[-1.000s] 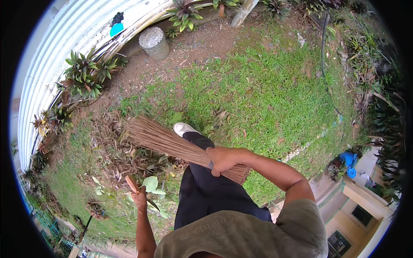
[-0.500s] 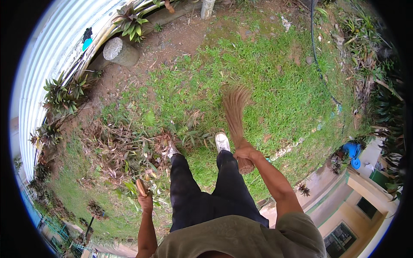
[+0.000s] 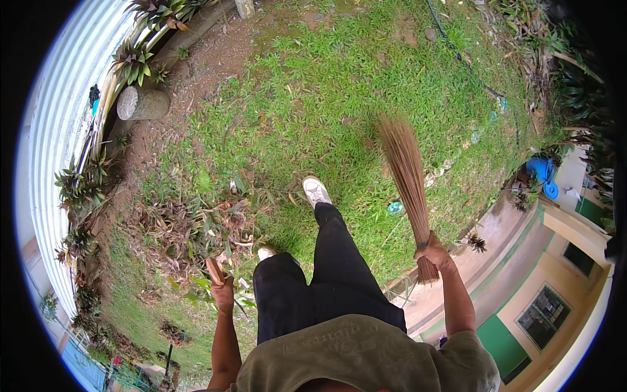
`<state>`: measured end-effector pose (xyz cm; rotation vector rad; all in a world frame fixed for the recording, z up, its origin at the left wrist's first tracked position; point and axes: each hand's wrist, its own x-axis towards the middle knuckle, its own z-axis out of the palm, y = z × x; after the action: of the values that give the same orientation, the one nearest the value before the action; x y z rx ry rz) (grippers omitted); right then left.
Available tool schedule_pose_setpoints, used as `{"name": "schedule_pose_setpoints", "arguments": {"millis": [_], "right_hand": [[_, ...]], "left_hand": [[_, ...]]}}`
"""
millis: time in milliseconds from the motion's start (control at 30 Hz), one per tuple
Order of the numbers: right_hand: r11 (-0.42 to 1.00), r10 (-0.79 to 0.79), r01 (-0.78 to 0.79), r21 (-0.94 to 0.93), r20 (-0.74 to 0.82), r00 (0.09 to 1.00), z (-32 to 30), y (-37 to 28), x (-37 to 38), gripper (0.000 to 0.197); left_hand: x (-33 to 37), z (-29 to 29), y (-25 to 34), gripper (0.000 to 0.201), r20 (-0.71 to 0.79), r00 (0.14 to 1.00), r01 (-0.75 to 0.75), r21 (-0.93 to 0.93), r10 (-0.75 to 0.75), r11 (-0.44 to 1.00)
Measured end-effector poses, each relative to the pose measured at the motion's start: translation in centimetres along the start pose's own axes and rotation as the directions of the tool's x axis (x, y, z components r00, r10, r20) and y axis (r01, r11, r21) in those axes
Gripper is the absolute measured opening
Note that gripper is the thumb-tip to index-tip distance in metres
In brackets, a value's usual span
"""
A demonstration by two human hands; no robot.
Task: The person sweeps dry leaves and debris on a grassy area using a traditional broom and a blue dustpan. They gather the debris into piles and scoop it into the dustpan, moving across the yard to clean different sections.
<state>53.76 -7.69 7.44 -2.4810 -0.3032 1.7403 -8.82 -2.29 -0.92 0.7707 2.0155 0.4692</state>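
My right hand point(image 3: 434, 253) is closed round the bound end of a stick broom point(image 3: 406, 176). The broom's brown bristles fan out forward over the grass, slightly blurred at the tips. At lower left, my left hand point(image 3: 223, 294) grips a short brown piece that looks like a wooden handle point(image 3: 214, 269); the rest of it is hidden or cannot be made out. Just ahead of that hand lies a heap of dry leaves and cut plants point(image 3: 189, 228). My white shoes point(image 3: 316, 191) are on the grass beside the heap, the right one further forward.
A concrete stump point(image 3: 144, 103) stands by the corrugated metal fence point(image 3: 55, 130) and leafy plants on the left. A dark hose point(image 3: 457, 55) runs along the far right. At right are a building point(image 3: 548, 307), a paved walkway point(image 3: 483, 255) and blue containers point(image 3: 541, 170).
My right hand has swung the broom outward to the right, away from my legs. My right foot has shifted forward and left, and the view has turned. My left hand keeps its grip.
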Motion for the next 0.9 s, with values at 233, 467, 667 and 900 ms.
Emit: {"name": "schedule_pose_setpoints", "arguments": {"millis": [233, 467, 667, 900], "right_hand": [[0.97, -0.089, 0.177, -0.166, 0.432, 0.898, 17.8, -2.3, 3.8, 0.045], [0.923, -0.225, 0.276, -0.268, 0.207, 0.952, 17.6, 0.3, -11.5, 0.094], [0.943, -0.144, 0.112, 0.313, 0.08, 0.986, 28.9, 0.6, -0.7, 0.079], [0.78, -0.085, 0.515, -0.356, 0.755, 0.651, 62.9, -3.8, -9.9, 0.09]], "left_hand": [[1.2, -0.8, -1.6, 0.024, 0.212, 0.976, -0.072, 0.109, 0.048, 0.991], [2.8, -12.1, -8.3, 0.019, 0.072, 0.983, -0.164, -0.099, 0.171, 0.981], [1.4, -23.5, -24.0, 0.024, -0.041, 0.999, -0.034, 0.034, 0.036, 0.999], [-9.9, -30.0, -37.6, 0.028, -0.095, 0.971, 0.239, 0.256, -0.221, 0.937]]}}
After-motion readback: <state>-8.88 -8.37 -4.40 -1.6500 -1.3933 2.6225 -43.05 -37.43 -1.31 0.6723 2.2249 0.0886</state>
